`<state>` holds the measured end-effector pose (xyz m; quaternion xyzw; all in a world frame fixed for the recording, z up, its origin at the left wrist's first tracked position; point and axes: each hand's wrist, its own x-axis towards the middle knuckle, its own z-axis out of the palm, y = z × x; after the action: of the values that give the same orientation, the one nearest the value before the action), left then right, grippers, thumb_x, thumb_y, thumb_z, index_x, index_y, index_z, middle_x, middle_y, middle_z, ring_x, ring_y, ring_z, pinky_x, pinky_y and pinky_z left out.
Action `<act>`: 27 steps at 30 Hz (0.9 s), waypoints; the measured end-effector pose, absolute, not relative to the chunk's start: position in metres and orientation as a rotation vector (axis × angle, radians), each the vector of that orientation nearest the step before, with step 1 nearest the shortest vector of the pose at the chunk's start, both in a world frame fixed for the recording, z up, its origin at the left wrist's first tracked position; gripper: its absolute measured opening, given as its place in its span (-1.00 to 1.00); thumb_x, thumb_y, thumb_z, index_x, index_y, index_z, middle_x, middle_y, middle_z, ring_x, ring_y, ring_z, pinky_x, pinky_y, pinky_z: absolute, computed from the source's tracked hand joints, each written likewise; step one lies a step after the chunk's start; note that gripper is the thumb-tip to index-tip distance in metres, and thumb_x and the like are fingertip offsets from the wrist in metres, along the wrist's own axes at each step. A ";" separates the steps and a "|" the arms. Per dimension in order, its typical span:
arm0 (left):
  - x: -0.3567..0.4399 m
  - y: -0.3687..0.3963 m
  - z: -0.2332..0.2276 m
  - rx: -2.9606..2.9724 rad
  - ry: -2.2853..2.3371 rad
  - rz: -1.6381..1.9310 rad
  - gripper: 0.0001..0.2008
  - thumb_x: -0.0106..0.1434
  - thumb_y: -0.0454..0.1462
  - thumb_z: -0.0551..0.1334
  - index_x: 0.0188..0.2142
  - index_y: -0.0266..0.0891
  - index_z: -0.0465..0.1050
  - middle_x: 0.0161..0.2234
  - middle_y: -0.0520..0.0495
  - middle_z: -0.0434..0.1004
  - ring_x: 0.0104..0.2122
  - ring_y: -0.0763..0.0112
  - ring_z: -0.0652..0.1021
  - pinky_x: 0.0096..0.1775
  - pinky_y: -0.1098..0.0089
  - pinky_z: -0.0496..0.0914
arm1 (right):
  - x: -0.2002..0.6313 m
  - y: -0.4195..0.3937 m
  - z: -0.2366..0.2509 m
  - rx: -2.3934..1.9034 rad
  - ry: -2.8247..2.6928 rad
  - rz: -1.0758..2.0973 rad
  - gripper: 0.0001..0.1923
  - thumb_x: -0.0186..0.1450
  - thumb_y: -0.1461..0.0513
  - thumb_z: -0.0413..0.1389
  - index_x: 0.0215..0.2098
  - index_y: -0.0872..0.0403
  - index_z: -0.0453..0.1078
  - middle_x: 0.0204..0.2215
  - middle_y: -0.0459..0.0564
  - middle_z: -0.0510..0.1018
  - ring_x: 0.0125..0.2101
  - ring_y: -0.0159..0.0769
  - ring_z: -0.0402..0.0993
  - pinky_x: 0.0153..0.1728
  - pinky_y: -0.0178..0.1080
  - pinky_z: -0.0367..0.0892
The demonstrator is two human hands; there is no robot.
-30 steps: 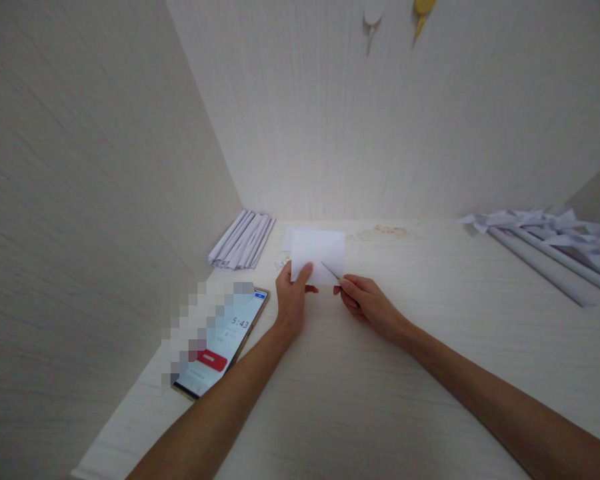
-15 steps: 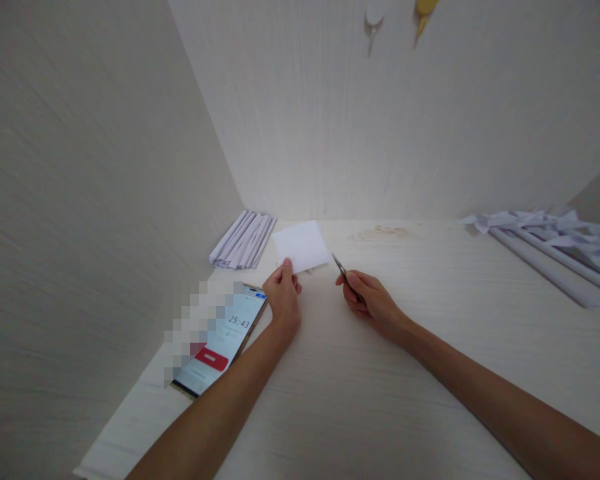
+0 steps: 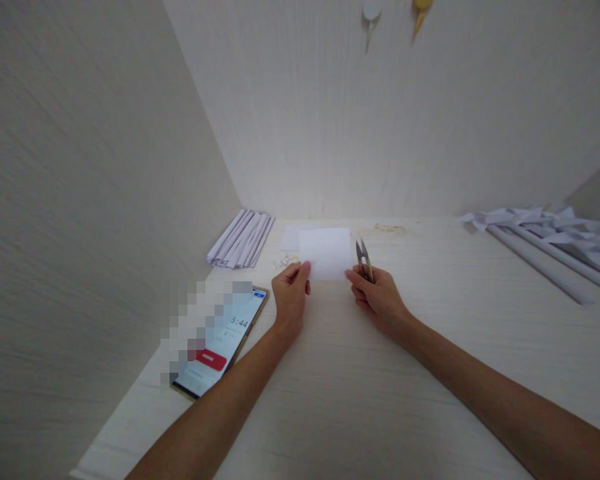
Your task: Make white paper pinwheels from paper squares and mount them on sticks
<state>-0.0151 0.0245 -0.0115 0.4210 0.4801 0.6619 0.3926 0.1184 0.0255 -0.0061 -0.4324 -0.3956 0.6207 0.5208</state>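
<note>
Pale blue lights one phone [image 3: 223,340] on the desk [image 3: 340,400], one paper bundle [image 3: 241,240] beyond. The left hand [image 3: 289,297], one flat sheet [image 3: 291,237] past it, pinches one white sheet [image 3: 327,253] in its fingers at mid-desk. The right hand [image 3: 379,297] wraps its fingers around one pair of snips [image 3: 369,268], thumb at the white sheet's corner. One paper heap [image 3: 540,263] lies far right. Half a second ago the white sheet slanted, further left.

Bare tabletop [image 3: 445,293] leaves passage between right hand [image 3: 379,293] and paper rolls [image 3: 540,265], while the phone [image 3: 217,357] obstructs the left.
</note>
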 end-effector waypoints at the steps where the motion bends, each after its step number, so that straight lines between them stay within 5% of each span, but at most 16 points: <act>1: -0.015 0.025 -0.011 1.066 1.233 1.676 -0.79 -0.03 -0.21 0.20 -0.67 -0.28 0.30 -0.73 0.15 0.15 -0.71 0.65 0.19 -0.66 0.56 0.08 | 0.119 0.026 -0.007 -1.042 -0.928 1.453 -0.76 -0.04 0.22 0.16 -0.58 0.09 0.14 -0.84 -0.34 0.05 -0.83 -0.65 -0.12 -0.84 -0.50 -0.20; 12: -0.009 0.018 -0.008 1.232 1.216 1.334 -0.90 -0.14 -0.33 0.22 -0.70 -0.30 0.35 -0.79 0.17 0.20 -0.76 0.67 0.15 -0.70 0.55 0.00 | 0.124 0.034 -0.011 -1.011 -0.708 1.048 -0.74 -0.10 0.23 0.21 -0.68 0.13 0.17 -0.87 -0.33 0.08 -0.85 -0.66 -0.09 -0.85 -0.48 -0.19; 19: -0.010 0.020 -0.010 1.125 1.249 1.425 -0.78 -0.13 -0.28 0.24 -0.78 -0.30 0.26 -0.82 0.11 0.25 -0.79 0.63 0.23 -0.72 0.54 0.08 | 0.125 0.035 -0.013 -1.053 -0.693 1.044 -0.86 -0.04 0.26 0.16 -0.58 0.13 0.26 -0.83 -0.32 0.07 -0.82 -0.63 -0.08 -0.83 -0.49 -0.15; 27: -0.013 0.026 -0.008 0.774 1.109 1.648 -0.84 -0.14 -0.27 0.27 -0.63 -0.36 0.40 -0.66 0.00 0.44 -0.68 0.57 0.42 -0.62 0.54 0.24 | 0.119 0.020 -0.007 -0.817 -1.008 1.580 -0.69 0.15 0.02 -0.07 -0.39 0.10 0.25 -0.70 -0.25 0.06 -0.74 -0.57 -0.07 -0.79 -0.47 -0.17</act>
<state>-0.0127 0.0262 -0.0075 0.3178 0.4554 0.6767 0.4834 0.1186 0.0203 -0.0072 -0.3409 -0.4206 0.6595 0.5215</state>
